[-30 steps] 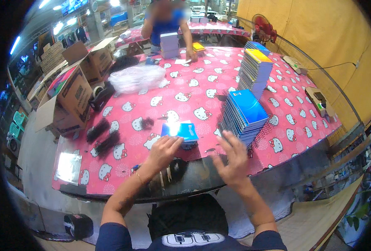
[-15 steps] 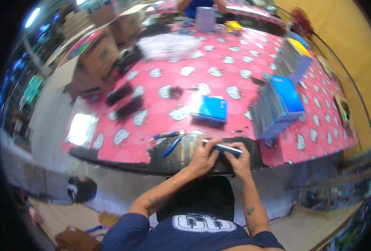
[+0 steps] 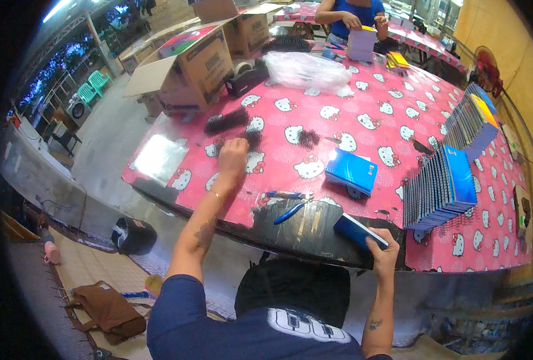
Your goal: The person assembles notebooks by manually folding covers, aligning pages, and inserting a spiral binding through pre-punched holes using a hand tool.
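By the tabletop's near edge, the right hand pinched a seemingly light, stiff notebook, best edge-held; the left hand bunched at black coils, grip unclear.

The table carries a sheet left of the left hand, black coils beside and beyond that hand, a blue tool between both hands, notebooks beyond the right hand, and a taller notebook stack to its right.

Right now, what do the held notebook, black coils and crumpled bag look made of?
Held notebook: likely paper, smooth card cover; flat blue face.
Black coils: matte plastic or coated wire, unclear; mesh-like texture.
Crumpled bag: probably plastic film, shiny; translucent wrinkles.
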A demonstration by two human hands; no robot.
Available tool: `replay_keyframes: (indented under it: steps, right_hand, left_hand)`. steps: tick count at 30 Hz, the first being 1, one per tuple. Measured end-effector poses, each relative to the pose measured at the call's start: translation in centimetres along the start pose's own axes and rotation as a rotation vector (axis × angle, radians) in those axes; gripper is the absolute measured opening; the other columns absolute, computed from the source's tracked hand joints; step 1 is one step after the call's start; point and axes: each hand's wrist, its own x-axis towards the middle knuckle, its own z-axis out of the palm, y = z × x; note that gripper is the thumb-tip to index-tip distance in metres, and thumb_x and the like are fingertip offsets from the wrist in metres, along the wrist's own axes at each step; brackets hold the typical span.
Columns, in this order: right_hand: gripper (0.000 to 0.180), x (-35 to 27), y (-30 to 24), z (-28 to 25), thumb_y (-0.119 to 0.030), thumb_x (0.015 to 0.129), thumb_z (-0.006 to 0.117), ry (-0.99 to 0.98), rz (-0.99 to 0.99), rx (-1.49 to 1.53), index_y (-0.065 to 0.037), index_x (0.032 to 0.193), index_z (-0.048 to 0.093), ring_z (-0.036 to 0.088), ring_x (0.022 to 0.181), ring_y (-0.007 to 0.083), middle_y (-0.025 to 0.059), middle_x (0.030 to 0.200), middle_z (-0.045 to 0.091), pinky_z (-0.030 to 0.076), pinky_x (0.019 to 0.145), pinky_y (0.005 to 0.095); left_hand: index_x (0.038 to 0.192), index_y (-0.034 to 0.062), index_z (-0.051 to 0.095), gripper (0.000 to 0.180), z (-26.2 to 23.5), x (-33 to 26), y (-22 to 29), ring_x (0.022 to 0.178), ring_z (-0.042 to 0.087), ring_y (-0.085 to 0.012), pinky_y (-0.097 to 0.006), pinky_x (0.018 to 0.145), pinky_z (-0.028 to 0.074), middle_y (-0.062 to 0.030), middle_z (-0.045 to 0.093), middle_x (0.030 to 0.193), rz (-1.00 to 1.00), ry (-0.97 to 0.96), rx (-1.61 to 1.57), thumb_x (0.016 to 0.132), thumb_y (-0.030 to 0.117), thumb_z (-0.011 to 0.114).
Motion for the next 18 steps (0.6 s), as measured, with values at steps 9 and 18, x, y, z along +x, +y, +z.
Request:
replay_keyframes:
  steps: [9,18]
  right_hand:
    - [0.025,-0.5,-1.8,0.8,0.000,0.088,0.073,-0.020,0.135,0.059,0.002,0.113,0.071,0.062,0.089,0.0077,0.0027,0.100,0.071,0.048,0.083,0.0214]
    - [0.025,-0.1,-1.6,0.5,0.001,0.088,0.072,-0.054,0.111,-0.003,0.002,0.113,0.072,0.064,0.096,0.0102,0.0050,0.105,0.073,0.049,0.088,0.0244]
  left_hand:
    - [0.112,0.0037,0.061,0.019,-0.6,-0.6,1.8,0.095,0.063,-0.0337,-0.045,0.084,0.050,-0.0133,0.065,0.099,-0.073,0.103,-0.078,0.096,0.013,0.059]
    - [0.124,0.0074,0.063,0.035,-6.4,-0.7,11.8,0.088,0.063,-0.0350,-0.047,0.077,0.050,-0.0127,0.066,0.095,-0.071,0.155,-0.379,0.090,0.008,0.057]
